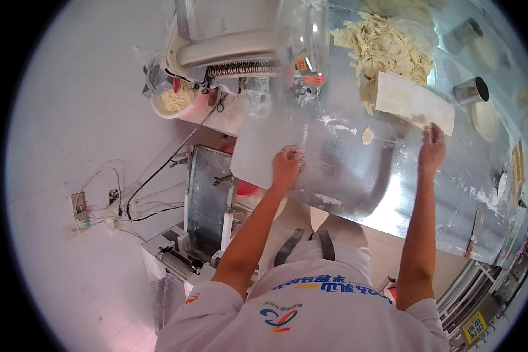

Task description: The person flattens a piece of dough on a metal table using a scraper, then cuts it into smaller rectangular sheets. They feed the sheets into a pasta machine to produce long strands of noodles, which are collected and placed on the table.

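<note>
My left hand (pixel 287 164) is low over the floury steel worktop (pixel 352 182), fingers curled, with what they hold, if anything, hidden. My right hand (pixel 432 149) reaches to the front right corner of a pale folded dough sheet (pixel 413 100), its fingers closed on that edge. Behind the sheet lies a loose heap of cut dough strips (pixel 393 47). A small dough scrap (pixel 368 135) sits left of the sheet on the worktop.
A dough roller machine (pixel 229 53) stands at the back, beside a bowl of noodles (pixel 176 100). Right are a metal cylinder (pixel 468 91), pale disc (pixel 484 121), knife (pixel 475 226) and wooden sticks (pixel 517 170). Cables (pixel 158 149) and a wall socket (pixel 79 202) are left.
</note>
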Demonstrator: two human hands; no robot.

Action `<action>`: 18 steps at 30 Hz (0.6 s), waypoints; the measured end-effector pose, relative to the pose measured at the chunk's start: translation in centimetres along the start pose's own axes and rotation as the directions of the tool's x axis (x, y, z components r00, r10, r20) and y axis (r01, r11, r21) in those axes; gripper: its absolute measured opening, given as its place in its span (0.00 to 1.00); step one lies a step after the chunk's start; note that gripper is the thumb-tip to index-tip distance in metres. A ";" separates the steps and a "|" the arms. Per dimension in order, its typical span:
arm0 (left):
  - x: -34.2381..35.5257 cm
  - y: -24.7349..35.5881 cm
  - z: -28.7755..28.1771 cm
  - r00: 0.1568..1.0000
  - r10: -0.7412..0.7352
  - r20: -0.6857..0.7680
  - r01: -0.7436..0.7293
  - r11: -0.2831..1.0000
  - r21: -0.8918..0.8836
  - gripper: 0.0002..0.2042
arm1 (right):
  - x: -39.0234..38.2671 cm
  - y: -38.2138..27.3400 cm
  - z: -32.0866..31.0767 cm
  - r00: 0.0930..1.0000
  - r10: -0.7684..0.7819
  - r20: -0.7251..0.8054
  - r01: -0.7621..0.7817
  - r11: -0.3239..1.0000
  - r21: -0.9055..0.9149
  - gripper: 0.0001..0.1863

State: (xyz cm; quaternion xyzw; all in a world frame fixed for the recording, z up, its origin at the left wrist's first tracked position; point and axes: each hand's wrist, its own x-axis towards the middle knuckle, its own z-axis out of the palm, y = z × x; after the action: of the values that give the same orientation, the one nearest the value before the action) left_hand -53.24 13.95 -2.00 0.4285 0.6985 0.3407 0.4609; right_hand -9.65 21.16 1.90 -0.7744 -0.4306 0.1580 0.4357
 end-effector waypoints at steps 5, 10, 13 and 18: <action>2.0 -3.3 -8.0 0.999 -0.006 -0.034 0.006 1.000 -0.019 0.09 | -7.2 -11.6 4.7 0.935 0.108 0.338 -0.216 0.929 0.301 0.17; 4.8 -0.8 -13.1 1.000 -0.017 0.024 0.023 0.960 -0.279 0.08 | -9.9 -20.1 7.9 0.874 0.046 0.483 -0.289 0.850 0.441 0.19; 6.3 -2.5 -16.3 1.000 0.013 -0.004 -0.014 0.961 -0.277 0.08 | -11.8 -24.1 9.8 0.862 0.018 0.507 -0.339 0.763 0.550 0.20; 5.5 -5.6 -18.0 1.000 0.017 -0.008 -0.018 0.984 -0.178 0.08 | -15.4 -25.9 11.8 0.851 0.028 0.525 -0.344 0.784 0.516 0.19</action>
State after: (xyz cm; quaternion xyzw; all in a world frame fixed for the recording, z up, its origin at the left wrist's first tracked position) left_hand -72.78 15.25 -2.67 0.3905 0.6630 0.4072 0.4920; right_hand -39.56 21.53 14.15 -0.5727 -0.3738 0.5188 0.5130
